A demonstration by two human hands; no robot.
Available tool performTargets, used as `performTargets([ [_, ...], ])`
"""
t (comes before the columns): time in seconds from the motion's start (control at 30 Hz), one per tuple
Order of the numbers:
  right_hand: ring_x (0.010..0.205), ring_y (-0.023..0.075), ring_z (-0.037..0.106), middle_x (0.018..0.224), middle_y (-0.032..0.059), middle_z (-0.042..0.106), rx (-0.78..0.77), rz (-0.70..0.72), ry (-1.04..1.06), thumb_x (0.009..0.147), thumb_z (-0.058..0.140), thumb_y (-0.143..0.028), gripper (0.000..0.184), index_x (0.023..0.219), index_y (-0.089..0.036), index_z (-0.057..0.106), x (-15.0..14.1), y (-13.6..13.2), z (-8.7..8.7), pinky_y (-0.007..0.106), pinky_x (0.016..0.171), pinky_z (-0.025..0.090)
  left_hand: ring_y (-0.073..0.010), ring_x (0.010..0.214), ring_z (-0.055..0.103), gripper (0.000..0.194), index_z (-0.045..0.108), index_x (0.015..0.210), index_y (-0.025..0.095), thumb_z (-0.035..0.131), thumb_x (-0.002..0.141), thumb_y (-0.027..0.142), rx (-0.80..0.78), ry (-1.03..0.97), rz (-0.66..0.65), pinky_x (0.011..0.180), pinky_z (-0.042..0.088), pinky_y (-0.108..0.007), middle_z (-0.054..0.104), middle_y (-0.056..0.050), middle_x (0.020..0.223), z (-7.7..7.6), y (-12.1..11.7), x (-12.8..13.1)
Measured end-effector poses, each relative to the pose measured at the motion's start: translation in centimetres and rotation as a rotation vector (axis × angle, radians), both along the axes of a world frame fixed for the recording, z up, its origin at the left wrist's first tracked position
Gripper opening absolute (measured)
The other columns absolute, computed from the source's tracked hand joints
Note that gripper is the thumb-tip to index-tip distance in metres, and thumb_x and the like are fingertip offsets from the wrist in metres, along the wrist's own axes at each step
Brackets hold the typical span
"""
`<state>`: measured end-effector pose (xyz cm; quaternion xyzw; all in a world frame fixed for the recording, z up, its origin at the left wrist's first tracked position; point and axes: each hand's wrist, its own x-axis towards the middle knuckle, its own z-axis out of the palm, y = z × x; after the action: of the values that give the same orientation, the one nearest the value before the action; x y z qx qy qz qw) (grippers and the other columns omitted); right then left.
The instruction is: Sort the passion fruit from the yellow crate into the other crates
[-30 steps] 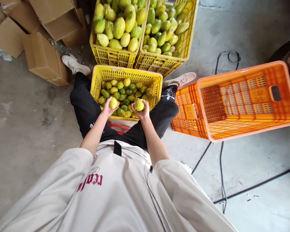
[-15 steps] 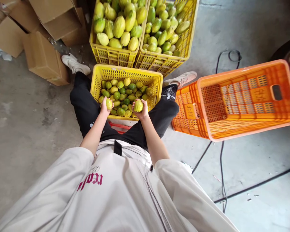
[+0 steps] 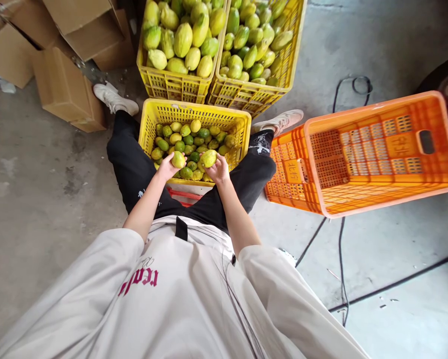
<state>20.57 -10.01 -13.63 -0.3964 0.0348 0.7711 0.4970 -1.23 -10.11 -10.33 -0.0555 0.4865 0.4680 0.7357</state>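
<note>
Between my legs stands a small yellow crate (image 3: pixel 196 105), part filled with green and yellow lemons (image 3: pixel 194 142). My left hand (image 3: pixel 167 168) is curled round a yellow-green lemon (image 3: pixel 178 159) over the crate's near left part. In my right hand (image 3: pixel 220 170) is another yellow-green lemon (image 3: pixel 209 158), held toward its fingertips. The two held lemons are a short way apart, level with each other, above the loose fruit. My palms are mostly turned up, and the fruit hides some of the fingers.
Two taller yellow crates (image 3: pixel 175 86) of larger yellow-green fruit (image 3: pixel 183 40) stand just beyond. At the right is an orange crate (image 3: pixel 380 112) with black cables (image 3: pixel 342 269) on the floor near it. Cardboard boxes (image 3: pixel 65 85) are piled at the upper left.
My left hand has moved right, toward the middle, with its lemon now showing more. My right hand has shifted slightly inward and its lemon has turned onto its side.
</note>
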Motion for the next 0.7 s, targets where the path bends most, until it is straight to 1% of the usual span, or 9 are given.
performTargets([
  [0.07,0.101,0.0252,0.079,0.088,0.0049,0.078,-0.019,0.023,-0.013,0.095,0.067,-0.040,0.018,0.103,-0.024,0.068,-0.11,-0.07,0.13,0.040,0.088,0.069,-0.0159,0.077,0.075,0.010,0.069,0.103,0.016,0.066,0.099,0.025,-0.004,0.029,-0.058,0.073,0.059,-0.026,0.077,-0.005,0.088,-0.01,-0.17,-0.06],
  [0.17,0.093,0.0249,0.078,0.081,0.0027,0.076,-0.033,0.090,0.038,0.093,0.071,-0.046,0.025,0.103,-0.024,0.068,-0.14,-0.22,0.41,0.042,0.086,0.069,-0.0105,0.064,0.067,0.008,0.066,0.096,0.017,0.070,0.095,0.024,-0.038,0.074,-0.128,0.071,0.058,-0.023,0.071,0.000,0.077,-0.14,-0.39,-0.25],
  [0.23,0.090,0.0252,0.078,0.080,0.0022,0.076,-0.023,0.129,0.052,0.091,0.074,-0.047,0.027,0.104,-0.024,0.067,-0.11,-0.29,0.55,0.044,0.084,0.070,-0.0104,0.063,0.068,0.008,0.066,0.096,0.018,0.070,0.094,0.024,-0.037,0.064,-0.140,0.076,0.061,-0.025,0.070,0.002,0.074,-0.17,-0.47,-0.30],
  [0.3,0.082,0.0229,0.077,0.080,0.0015,0.076,-0.040,0.138,0.035,0.092,0.072,-0.042,0.022,0.103,-0.024,0.065,-0.13,-0.28,0.63,0.040,0.077,0.069,-0.0123,0.069,0.072,0.009,0.065,0.097,0.018,0.071,0.093,0.024,-0.038,0.048,-0.128,0.077,0.063,-0.026,0.071,0.001,0.076,-0.10,-0.44,-0.29],
  [0.37,0.072,0.0190,0.073,0.077,0.0008,0.074,-0.084,0.125,0.012,0.094,0.066,-0.039,0.017,0.101,-0.024,0.064,-0.21,-0.17,0.69,0.032,0.067,0.066,-0.0127,0.067,0.073,0.010,0.064,0.095,0.018,0.071,0.093,0.025,-0.067,0.048,-0.119,0.067,0.060,-0.022,0.072,-0.001,0.077,0.01,-0.31,-0.32],
  [0.43,0.064,0.0167,0.069,0.073,0.0005,0.073,-0.122,0.101,-0.007,0.096,0.063,-0.038,0.015,0.099,-0.024,0.064,-0.28,-0.02,0.79,0.026,0.059,0.061,-0.0106,0.057,0.067,0.013,0.062,0.091,0.018,0.066,0.098,0.028,-0.113,0.049,-0.118,0.054,0.054,-0.018,0.070,-0.001,0.072,0.08,-0.10,-0.46],
  [0.57,0.060,0.0162,0.066,0.068,0.0005,0.069,-0.186,0.030,-0.036,0.101,0.056,-0.042,0.020,0.095,-0.024,0.062,-0.28,0.22,1.02,0.024,0.054,0.058,-0.0092,0.045,0.058,0.032,0.059,0.086,0.019,0.053,0.108,0.041,-0.208,0.044,-0.138,0.043,0.044,-0.016,0.063,0.000,0.063,0.04,0.24,-0.76],
  [0.63,0.058,0.0158,0.066,0.067,0.0007,0.067,-0.231,-0.005,-0.048,0.105,0.049,-0.044,0.027,0.091,-0.024,0.060,-0.22,0.32,1.01,0.024,0.052,0.057,-0.0099,0.044,0.057,0.035,0.060,0.086,0.019,0.054,0.107,0.047,-0.220,0.046,-0.135,0.041,0.043,-0.016,0.061,-0.001,0.062,-0.01,0.30,-0.73],
  [0.7,0.057,0.0158,0.065,0.066,0.0006,0.066,-0.255,-0.024,-0.058,0.107,0.046,-0.046,0.031,0.089,-0.025,0.059,-0.17,0.42,0.81,0.025,0.052,0.058,-0.0110,0.043,0.055,0.037,0.062,0.088,0.019,0.049,0.108,0.048,-0.196,0.042,-0.120,0.039,0.040,-0.018,0.060,-0.001,0.062,-0.01,0.30,-0.61],
])
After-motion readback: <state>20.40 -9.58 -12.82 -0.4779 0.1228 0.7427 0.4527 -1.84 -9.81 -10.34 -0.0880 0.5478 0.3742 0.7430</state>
